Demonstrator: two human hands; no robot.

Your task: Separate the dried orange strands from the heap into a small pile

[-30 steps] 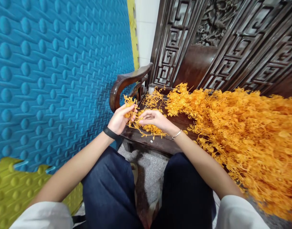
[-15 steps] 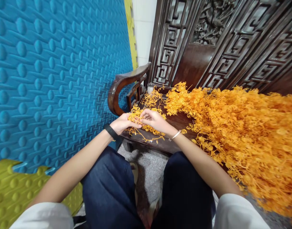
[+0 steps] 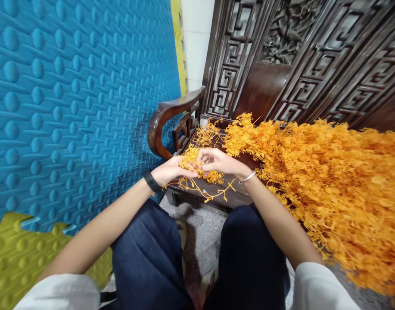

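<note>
My left hand (image 3: pixel 171 171) and my right hand (image 3: pixel 218 160) meet over the left end of a dark wooden bench seat (image 3: pixel 236 196). Both pinch a small clump of orange plastic sprigs (image 3: pixel 190 160) held between them. A thin orange branch (image 3: pixel 213 194) trails from the clump across the seat's front edge. A small loose pile of sprigs (image 3: pixel 207 134) lies just behind my hands. A huge heap of the same orange sprigs (image 3: pixel 329 172) covers the seat to the right.
A curved wooden armrest (image 3: pixel 166 118) stands left of my hands. The carved dark backrest (image 3: pixel 297 56) rises behind. A blue studded foam mat (image 3: pixel 71 94) leans on the left, with a yellow-green mat (image 3: pixel 19 258) below. My knees in dark trousers (image 3: pixel 148 254) are in front.
My hands came together from slightly apart and closed on the clump. A thin branch now hangs out lower over the seat edge.
</note>
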